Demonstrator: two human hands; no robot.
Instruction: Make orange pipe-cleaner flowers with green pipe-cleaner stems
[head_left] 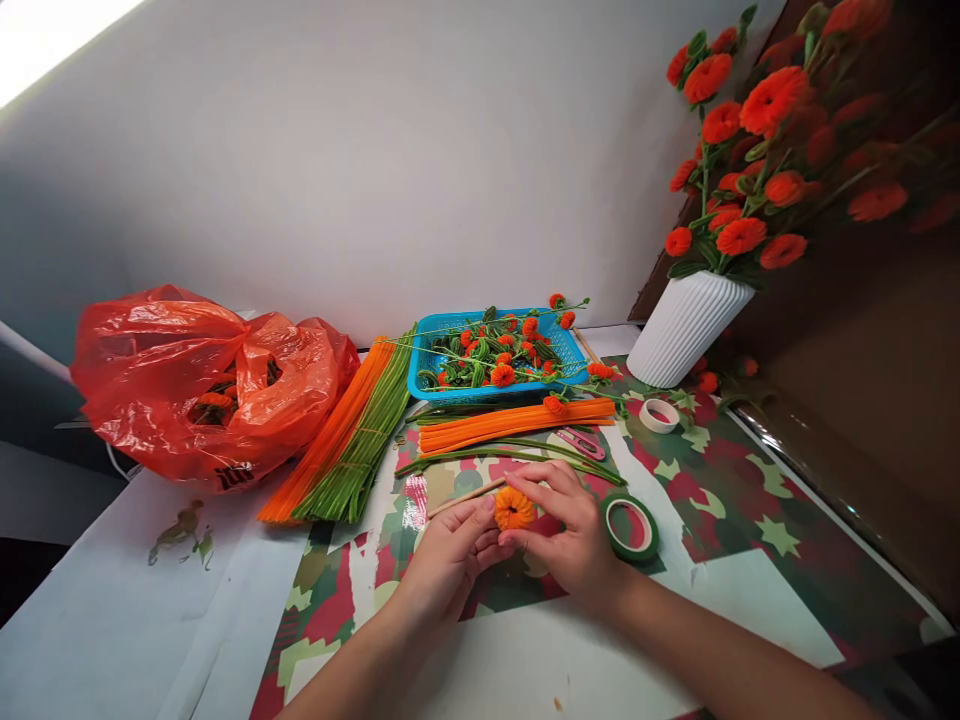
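Both hands are on the piece: left hand (448, 540) has thumb and fingers pinched on one side of the orange flower head (514, 509); right hand (568, 520) is curved around the opposite side, index finger at its upper edge, thumb at its lower edge, so the digits are only partly closed. Flower head sits between the fingertips, above the surface, round face with a darker centre toward the camera.

Handling, my read: very light, soft fuzzy loops, probably on a bendable core. Not slippery. Won't break easily, but a hard squeeze would flatten the loops; best grip is a light pinch at the rim or underside.

Thin wooden stick (465, 497) runs just behind, near both hands' fingertips; can't tell whether either hand holds it.

Outward: green tape roll (651, 545) just beside the right hand, green stems (510, 449) and pink clip (581, 443) beyond, then the short orange bundle (491, 430). Behind that, blue basket (487, 395) with small flowers. Red bag (165, 390) far left, white vase (686, 325) right.
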